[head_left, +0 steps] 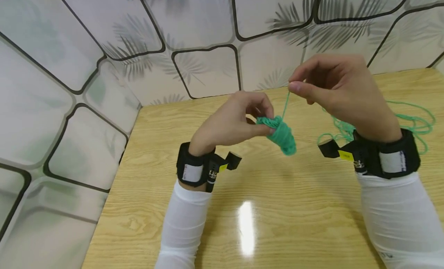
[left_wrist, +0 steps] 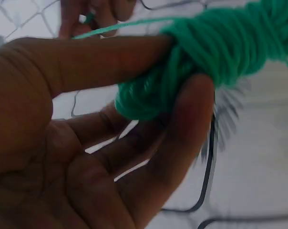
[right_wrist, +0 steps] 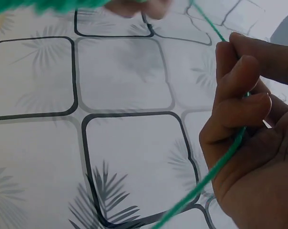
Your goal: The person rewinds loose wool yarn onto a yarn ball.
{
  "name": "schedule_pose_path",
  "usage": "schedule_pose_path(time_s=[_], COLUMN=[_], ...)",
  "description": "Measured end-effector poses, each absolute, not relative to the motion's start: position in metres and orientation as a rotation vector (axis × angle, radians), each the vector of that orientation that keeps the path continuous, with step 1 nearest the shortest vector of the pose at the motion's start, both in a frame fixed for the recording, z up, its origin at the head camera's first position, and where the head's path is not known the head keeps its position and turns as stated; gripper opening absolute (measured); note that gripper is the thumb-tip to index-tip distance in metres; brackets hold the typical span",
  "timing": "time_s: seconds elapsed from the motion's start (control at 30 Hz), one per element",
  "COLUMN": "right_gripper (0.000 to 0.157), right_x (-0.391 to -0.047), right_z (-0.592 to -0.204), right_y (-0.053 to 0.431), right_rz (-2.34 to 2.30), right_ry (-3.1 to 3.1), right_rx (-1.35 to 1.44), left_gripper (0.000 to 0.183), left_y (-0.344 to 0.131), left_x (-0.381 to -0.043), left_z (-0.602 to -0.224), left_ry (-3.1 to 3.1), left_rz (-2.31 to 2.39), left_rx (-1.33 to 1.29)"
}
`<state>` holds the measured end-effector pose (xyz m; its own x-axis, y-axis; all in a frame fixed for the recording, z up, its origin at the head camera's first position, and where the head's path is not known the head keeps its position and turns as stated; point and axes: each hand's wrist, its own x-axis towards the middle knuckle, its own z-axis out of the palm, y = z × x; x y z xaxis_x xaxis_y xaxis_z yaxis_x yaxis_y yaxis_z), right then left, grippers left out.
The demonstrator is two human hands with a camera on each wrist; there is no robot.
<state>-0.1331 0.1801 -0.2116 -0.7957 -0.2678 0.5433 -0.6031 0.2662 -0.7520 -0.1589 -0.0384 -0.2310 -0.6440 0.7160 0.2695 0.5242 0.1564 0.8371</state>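
My left hand (head_left: 236, 118) pinches one end of a small wound bundle of green yarn (head_left: 282, 138) between thumb and fingers, above the wooden table. In the left wrist view the bundle (left_wrist: 225, 45) shows many wraps around its middle, with loops sticking out by the thumb. Up and to the right, my right hand (head_left: 343, 91) pinches a strand of the yarn (head_left: 286, 105) between thumb and index finger. That strand runs taut down to the bundle. From the right wrist, the yarn's tail (right_wrist: 201, 183) passes through the curled fingers and trails downward.
Loose loops of green yarn (head_left: 416, 122) lie on the wooden table (head_left: 295, 222) at the right, partly behind my right wrist. A patterned wall (head_left: 208, 72) borders the table at the back and left. Each wrist wears a black strap with a small camera (head_left: 233, 160).
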Motion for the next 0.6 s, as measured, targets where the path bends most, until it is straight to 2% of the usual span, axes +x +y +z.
schedule_pose_path(time_s=[0.07, 0.17, 0.23, 0.37, 0.47, 0.6], right_gripper=[0.011, 0.011, 0.011, 0.012, 0.013, 0.017], right_x=[-0.136, -0.139, -0.142, -0.146, -0.147, -0.154], right_z=[-0.214, -0.219, -0.224, -0.229, -0.228, -0.227], right_y=[0.178, 0.174, 0.172, 0.173, 0.178, 0.201], right_rz=[1.581, 1.691, 1.730, 1.664, 1.650, 1.787], right_ry=[-2.223, -2.207, -2.219, -2.286, -2.280, -2.115], right_rx=[0.814, 0.869, 0.889, 0.850, 0.773, 0.689], left_gripper=[0.015, 0.017, 0.016, 0.013, 0.018, 0.019], left_y=[-0.039, -0.041, -0.041, -0.049, -0.066, -0.101], left_x=[-0.158, -0.158, -0.162, -0.178, -0.192, -0.204], left_z=[-0.229, -0.226, -0.223, -0.222, -0.224, -0.223], left_ry=[1.848, 1.431, 1.343, 1.474, 1.661, 1.743], left_rz=[1.749, 2.201, 2.550, 3.133, 3.347, 3.532], left_rx=[1.322, 1.284, 1.115, 0.569, 0.251, -0.012])
